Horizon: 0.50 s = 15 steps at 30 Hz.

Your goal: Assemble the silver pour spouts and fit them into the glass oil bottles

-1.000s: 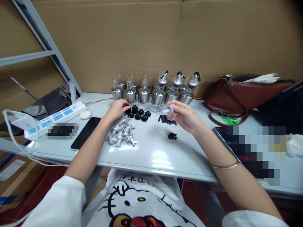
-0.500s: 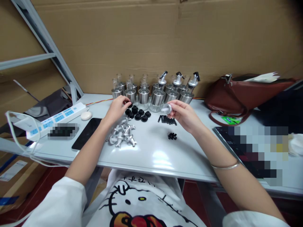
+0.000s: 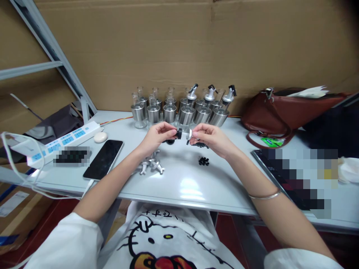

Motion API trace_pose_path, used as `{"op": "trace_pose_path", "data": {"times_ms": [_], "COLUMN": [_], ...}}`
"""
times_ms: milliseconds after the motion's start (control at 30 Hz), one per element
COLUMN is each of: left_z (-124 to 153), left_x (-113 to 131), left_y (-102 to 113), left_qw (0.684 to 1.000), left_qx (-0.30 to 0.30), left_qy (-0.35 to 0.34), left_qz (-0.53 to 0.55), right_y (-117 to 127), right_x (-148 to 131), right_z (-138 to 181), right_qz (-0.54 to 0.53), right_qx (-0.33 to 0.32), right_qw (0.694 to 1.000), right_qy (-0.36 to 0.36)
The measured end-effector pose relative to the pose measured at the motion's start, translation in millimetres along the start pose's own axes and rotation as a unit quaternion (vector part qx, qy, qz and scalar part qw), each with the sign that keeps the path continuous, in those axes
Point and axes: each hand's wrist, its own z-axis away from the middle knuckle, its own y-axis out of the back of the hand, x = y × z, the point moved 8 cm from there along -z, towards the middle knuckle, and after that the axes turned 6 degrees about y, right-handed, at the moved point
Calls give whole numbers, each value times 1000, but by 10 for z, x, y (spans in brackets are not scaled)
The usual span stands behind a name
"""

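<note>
My left hand (image 3: 157, 137) pinches a black rubber stopper (image 3: 178, 133) and holds it against a silver spout piece (image 3: 186, 133) gripped by my right hand (image 3: 209, 137). Both hands meet above the white table (image 3: 185, 179). Below my left wrist lies a pile of silver spout pieces (image 3: 150, 164). More black stoppers (image 3: 170, 141) peek out behind my left hand. A row of small black parts (image 3: 199, 145) and a small black cluster (image 3: 203, 161) lie under and near my right hand.
Several glass-and-steel bottles (image 3: 182, 108) stand at the back, three with spouts fitted. A phone (image 3: 104, 158), a power strip (image 3: 63, 141) and a small white oval object (image 3: 100, 137) lie left. A brown bag (image 3: 286, 112) and a dark keyboard-like item (image 3: 269, 164) sit right.
My left hand picked a black stopper from the pile and moved right to meet my right hand, which shifted slightly left with the silver piece. The view shifted a little.
</note>
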Motion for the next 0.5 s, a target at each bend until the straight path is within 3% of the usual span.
{"op": "trace_pose_path", "data": {"times_ms": [267,500], "left_z": [34,73], "left_x": [22,63], "left_y": [-75,-129], "left_qw": [999,997], "left_qx": [-22,-72], "left_qy": [-11,-21], "left_qz": [-47,-33], "right_y": [-95,-78], "right_x": [4,-78], "right_z": [10,15], "right_qz": [17,-10], "right_qx": [-31,-9], "right_qw": [999,998], "right_qy": [12,55]}}
